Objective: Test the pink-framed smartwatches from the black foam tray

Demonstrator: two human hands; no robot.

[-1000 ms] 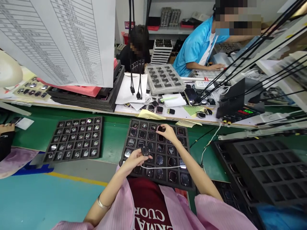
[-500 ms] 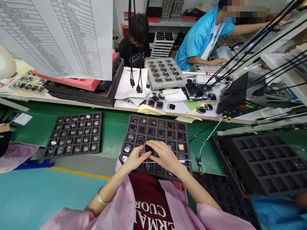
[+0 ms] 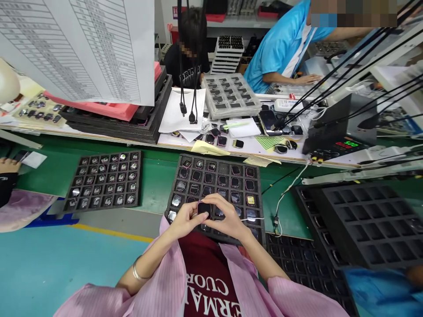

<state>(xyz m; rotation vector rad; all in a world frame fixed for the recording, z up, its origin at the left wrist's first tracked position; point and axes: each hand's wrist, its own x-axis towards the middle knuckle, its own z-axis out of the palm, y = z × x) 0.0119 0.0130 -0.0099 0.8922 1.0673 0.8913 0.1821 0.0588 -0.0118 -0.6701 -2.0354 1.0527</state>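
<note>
Between my two hands is a smartwatch (image 3: 204,210) without a strap, its dark square screen facing up. My left hand (image 3: 185,219) pinches its left side, thumb at the lower edge. My right hand (image 3: 228,219) has its fingers curled over the right and upper edge, thumb below. A thin white cable (image 3: 253,219) runs out to the right from near my right hand. Right below my hands lies a black foam tray (image 3: 222,165) with a watch in most of its pockets. One watch (image 3: 250,200) there has a lit yellow screen; the others look dark or reflective.
To the left lies another filled foam tray (image 3: 104,180). At the right are stacked black trays (image 3: 373,220). A power supply (image 3: 340,127) with lit digits and hanging black cables (image 3: 185,105) are at the shelf. A printed sheet (image 3: 79,48) hangs upper left. Two co-workers sit opposite.
The watch has turned so its screen now faces up more fully. My right hand's fingers have drawn back to its edge. The whole view has shifted slightly.
</note>
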